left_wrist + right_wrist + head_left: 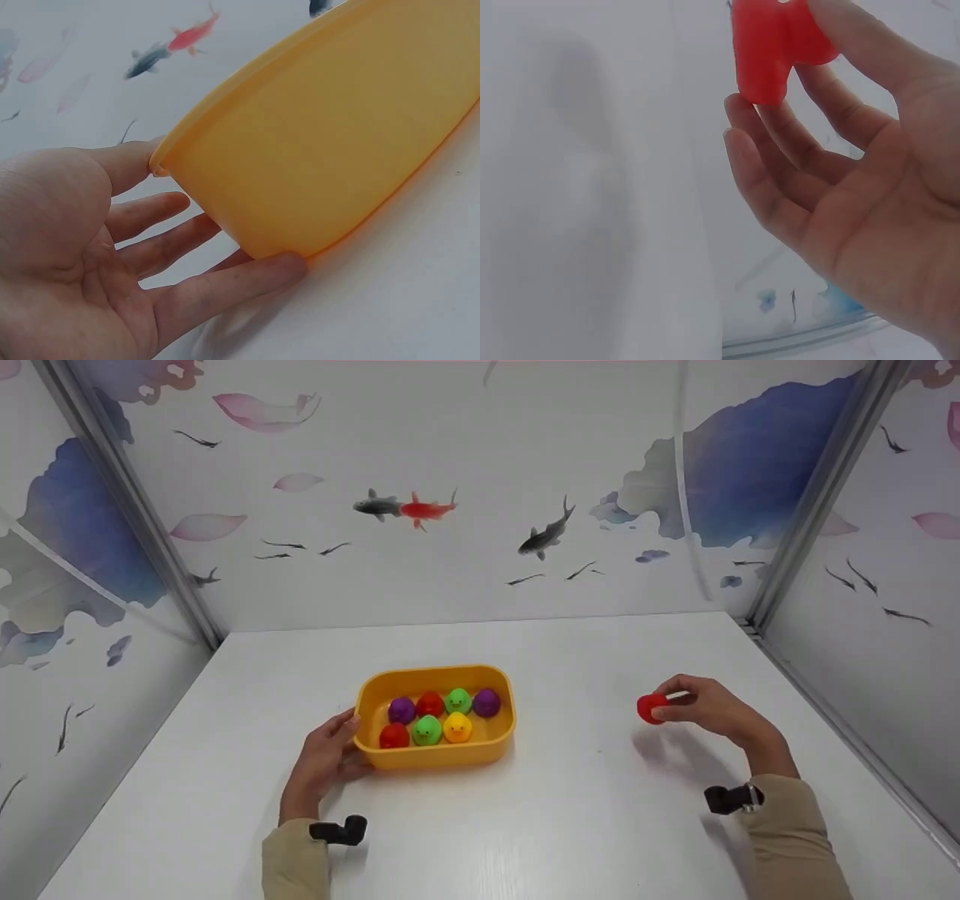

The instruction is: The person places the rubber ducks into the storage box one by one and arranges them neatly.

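Note:
On the white table stands a yellow plastic tub (442, 757) holding several small rubber ducks in red, green, purple and yellow, including a yellow duck (457, 727) and a green duck (427, 730). My left hand (324, 757) grips the tub's left end, the thumb at the rim and the other fingers low along its outer wall (315, 142). Out to the right, my right hand (709, 706) pinches a red rubber duck (651, 709) between thumb and fingertips. That duck is held above the table, with a shadow beneath it. In the right wrist view its glossy red body (761, 52) shows at the top.
White panels painted with fish and petals enclose the table (570, 810) at the back and both sides. Metal posts (817, 502) stand at the back corners. Each wrist wears a black camera mount (731, 799).

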Available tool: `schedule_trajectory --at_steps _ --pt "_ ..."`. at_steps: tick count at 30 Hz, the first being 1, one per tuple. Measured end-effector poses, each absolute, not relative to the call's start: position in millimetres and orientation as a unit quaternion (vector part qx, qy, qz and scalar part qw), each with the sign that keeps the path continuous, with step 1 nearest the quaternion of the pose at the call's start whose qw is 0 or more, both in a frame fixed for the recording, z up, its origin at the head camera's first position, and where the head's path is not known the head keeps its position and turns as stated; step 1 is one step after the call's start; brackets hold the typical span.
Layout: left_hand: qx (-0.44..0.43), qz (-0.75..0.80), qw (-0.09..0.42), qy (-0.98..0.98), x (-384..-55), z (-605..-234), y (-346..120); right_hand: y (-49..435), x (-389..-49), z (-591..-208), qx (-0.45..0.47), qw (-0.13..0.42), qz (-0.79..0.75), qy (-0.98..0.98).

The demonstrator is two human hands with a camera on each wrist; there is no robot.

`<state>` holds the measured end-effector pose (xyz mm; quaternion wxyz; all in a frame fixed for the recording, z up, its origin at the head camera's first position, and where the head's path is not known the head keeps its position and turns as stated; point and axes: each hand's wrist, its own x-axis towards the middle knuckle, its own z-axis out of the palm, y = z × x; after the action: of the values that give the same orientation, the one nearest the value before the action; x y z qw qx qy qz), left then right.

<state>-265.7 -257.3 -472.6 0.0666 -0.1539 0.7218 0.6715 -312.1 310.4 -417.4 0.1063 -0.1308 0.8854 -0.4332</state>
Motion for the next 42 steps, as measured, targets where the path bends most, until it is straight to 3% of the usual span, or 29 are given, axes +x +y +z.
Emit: schedule_trajectory --at_steps 31,42 --pt "-0.157 0.668 0.07 0.724 -265.9 -470.9 -257.2 202.3 -302.3 -404.3 -0.075 0.096 -0.505 0.855" --pt "-0.153 0.671 0.069 0.723 -264.5 -474.1 -258.1 139.8 -307.8 -395.3 -0.056 0.096 -0.508 0.854"
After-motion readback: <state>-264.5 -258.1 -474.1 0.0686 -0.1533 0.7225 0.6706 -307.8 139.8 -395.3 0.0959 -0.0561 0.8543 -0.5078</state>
